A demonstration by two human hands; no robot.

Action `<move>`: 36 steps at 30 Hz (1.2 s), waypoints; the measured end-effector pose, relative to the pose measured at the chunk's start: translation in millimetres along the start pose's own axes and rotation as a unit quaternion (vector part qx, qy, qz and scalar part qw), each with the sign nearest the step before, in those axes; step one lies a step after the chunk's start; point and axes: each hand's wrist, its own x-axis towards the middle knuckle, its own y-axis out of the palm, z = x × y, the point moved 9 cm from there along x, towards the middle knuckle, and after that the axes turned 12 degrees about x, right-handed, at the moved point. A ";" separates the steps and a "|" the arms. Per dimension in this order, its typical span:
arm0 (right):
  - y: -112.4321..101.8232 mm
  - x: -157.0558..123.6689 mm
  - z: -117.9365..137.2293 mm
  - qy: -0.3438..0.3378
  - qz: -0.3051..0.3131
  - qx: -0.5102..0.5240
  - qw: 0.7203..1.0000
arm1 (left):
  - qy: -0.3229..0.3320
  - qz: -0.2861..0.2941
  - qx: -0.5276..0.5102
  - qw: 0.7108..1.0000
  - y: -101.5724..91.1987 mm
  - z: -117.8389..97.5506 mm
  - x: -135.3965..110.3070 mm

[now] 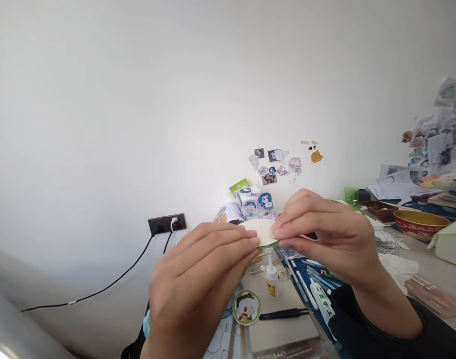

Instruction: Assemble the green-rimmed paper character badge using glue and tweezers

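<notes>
Both hands are raised in front of me, holding a round white disc (263,232) with a green edge between them. My left hand (198,279) pinches the disc's left side with its fingertips. My right hand (325,237) grips the right side, fingers pressed together over its top. Under the hands on the desk lie a round cartoon sticker with a green rim (246,307), a small white glue bottle (272,279) and a black pen (284,314).
Several pens (310,279) lie on the desk. A red and gold bowl (418,223) and a white tissue box (452,242) sit at right. Stickers (273,167) cover the white wall. A wall socket (167,224) holds a black cable and a white plug.
</notes>
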 end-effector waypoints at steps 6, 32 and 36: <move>-3.2 -3.4 -17.3 0.099 -0.035 0.061 0.993 | -0.087 0.013 -0.051 0.995 9.5 11.5 -0.6; 30.7 -15.6 -51.7 0.217 0.020 0.124 0.968 | -0.483 0.036 -0.355 0.800 47.0 73.1 -34.4; 27.4 -17.8 -53.7 0.198 0.003 0.117 0.973 | -0.455 0.062 -0.373 0.806 50.3 69.6 -30.8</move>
